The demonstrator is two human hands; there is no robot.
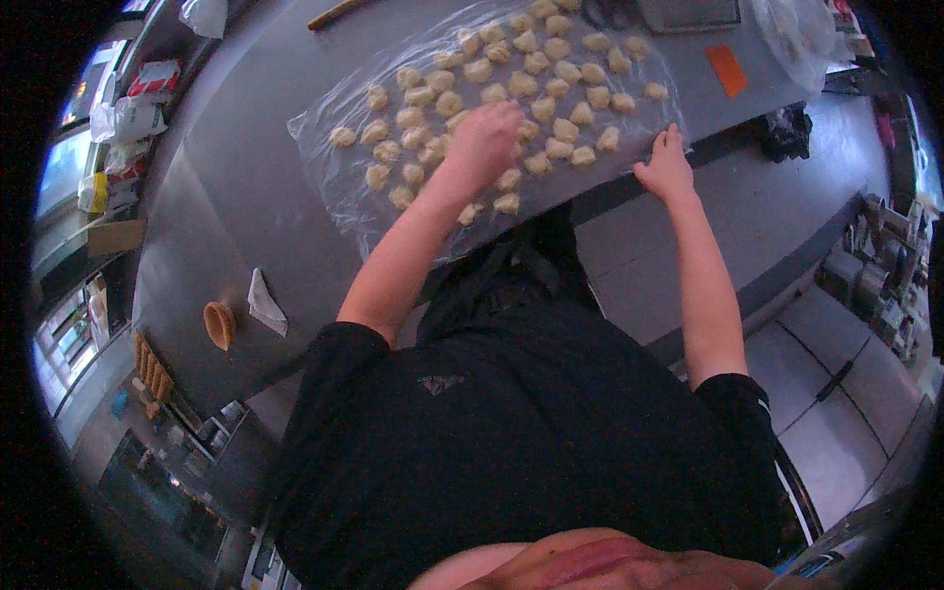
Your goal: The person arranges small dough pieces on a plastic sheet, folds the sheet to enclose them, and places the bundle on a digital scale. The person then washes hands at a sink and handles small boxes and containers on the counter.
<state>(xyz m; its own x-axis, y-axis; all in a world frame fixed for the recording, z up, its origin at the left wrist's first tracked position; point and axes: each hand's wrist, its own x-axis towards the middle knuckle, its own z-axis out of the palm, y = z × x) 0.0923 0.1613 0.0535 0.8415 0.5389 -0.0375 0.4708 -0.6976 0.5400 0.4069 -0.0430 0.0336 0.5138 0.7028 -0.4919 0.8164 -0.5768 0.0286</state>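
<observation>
Many small lumps of pale dough [522, 83] lie spread over a clear plastic sheet [332, 173] on the metal worktable [243, 192]. My left hand [487, 144] is down among the lumps near the middle of the sheet, its fingers curled under. Whether a lump is inside those fingers is hidden by the back of the hand. At the table's front edge, my right hand [667, 164] rests by the right corner of the sheet, thumb and fingers apart. No dough shows in it.
An orange flat piece [726, 71] lies right of the sheet, near a plastic bag [796, 40] and a tray [689, 15]. On the left are a folded white cloth [266, 304] and a small brown bowl-like thing [219, 325]. A wooden stick [335, 13] lies at the far edge.
</observation>
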